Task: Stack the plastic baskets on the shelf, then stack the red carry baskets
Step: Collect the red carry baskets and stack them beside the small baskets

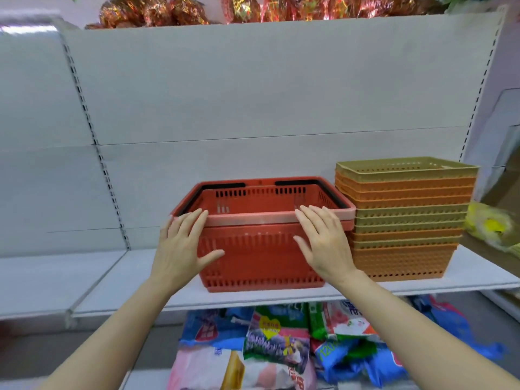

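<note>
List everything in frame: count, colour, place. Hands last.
red plastic carry baskets: two nested, red with black handles, middle of the white shelf.
perforated plastic baskets: one stack, exact count unclear, orange and olive-tan, touching the right side of the red ones.
white metal shelf: one, white, bearing both stacks.
white back panel: white, behind the shelf.
foil-wrapped packages: several, red and gold, top shelf.
yellow bag: one, yellow, far right, blurred.
packaged goods: many, blue, pink, green, below the shelf.
left hand: open, flat on the red baskets' front and rim.
right hand: open, fingers over the rim.
</note>
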`<state>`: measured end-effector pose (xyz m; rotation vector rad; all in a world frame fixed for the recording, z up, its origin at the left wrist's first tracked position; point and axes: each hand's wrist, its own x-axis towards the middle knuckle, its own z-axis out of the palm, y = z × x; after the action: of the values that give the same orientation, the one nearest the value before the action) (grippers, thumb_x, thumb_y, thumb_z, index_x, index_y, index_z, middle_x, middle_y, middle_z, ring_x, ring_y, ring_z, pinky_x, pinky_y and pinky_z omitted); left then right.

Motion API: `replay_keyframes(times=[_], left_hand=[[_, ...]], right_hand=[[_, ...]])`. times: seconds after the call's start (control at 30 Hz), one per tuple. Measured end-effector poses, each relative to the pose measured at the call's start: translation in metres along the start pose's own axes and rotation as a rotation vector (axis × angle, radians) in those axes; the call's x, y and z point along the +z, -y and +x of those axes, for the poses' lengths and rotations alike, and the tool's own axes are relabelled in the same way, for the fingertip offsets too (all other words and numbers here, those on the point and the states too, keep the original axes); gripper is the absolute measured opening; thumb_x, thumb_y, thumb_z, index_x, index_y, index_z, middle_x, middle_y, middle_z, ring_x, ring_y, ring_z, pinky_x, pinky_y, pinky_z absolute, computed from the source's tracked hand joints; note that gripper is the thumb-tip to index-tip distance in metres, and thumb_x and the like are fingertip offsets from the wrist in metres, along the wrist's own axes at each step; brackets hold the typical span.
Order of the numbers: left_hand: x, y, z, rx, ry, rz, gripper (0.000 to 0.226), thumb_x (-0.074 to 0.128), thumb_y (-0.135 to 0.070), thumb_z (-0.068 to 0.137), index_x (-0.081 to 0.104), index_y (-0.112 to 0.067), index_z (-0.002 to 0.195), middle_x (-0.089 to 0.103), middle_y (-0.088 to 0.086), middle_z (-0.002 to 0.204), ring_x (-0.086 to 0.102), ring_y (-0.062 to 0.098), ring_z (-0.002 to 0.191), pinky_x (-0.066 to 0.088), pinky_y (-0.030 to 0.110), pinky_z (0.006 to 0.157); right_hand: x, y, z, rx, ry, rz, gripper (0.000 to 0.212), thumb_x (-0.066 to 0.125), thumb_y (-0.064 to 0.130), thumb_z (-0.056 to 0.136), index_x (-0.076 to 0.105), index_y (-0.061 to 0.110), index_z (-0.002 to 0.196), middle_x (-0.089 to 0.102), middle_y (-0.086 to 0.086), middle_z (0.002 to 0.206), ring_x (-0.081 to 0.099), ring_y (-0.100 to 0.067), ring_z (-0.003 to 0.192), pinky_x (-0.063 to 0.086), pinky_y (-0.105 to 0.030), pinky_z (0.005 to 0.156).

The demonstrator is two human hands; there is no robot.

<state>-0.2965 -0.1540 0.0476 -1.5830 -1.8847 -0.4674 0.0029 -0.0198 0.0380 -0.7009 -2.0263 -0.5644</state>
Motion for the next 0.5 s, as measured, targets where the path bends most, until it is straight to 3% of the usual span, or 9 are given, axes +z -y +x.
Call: replay_keyframes(times=[0.17, 0.37, 0.5], left_hand=[[-0.017, 0.004, -0.039, -0.007, -0.032, 0.010, 0.087, 0.040, -0.074, 0.083, 0.055, -0.009, 0.139, 0.061, 0.007, 0.132, 0.055, 0.027, 0.115, 0.041, 0.042, 0.097], [-0.031, 0.034, -0.084, -0.028, -0.061, 0.023, 0.072, 0.047, -0.067, 0.086, 0.063, -0.009, 0.126, 0.065, 0.008, 0.118, 0.061, 0.031, 0.103, 0.046, 0.044, 0.091], [-0.045, 0.067, -0.125, -0.053, -0.064, 0.033, 0.063, 0.050, -0.062, 0.086, 0.066, -0.010, 0.118, 0.066, 0.006, 0.114, 0.061, 0.030, 0.101, 0.042, 0.040, 0.090]], right_hand=[[-0.007, 0.042, -0.007, -0.005, -0.001, 0.125, 0.048, 0.062, 0.031, 0.089, 0.058, 0.004, 0.129, 0.061, -0.011, 0.125, 0.054, -0.030, 0.119, 0.037, -0.044, 0.108], [-0.010, 0.102, -0.013, -0.018, 0.025, 0.236, 0.045, 0.063, 0.034, 0.088, 0.062, 0.005, 0.123, 0.065, -0.008, 0.116, 0.058, -0.026, 0.110, 0.041, -0.037, 0.101], [-0.004, 0.152, -0.017, -0.043, 0.032, 0.297, 0.043, 0.066, 0.032, 0.086, 0.064, 0.004, 0.119, 0.066, -0.009, 0.113, 0.059, -0.027, 0.107, 0.043, -0.037, 0.098]])
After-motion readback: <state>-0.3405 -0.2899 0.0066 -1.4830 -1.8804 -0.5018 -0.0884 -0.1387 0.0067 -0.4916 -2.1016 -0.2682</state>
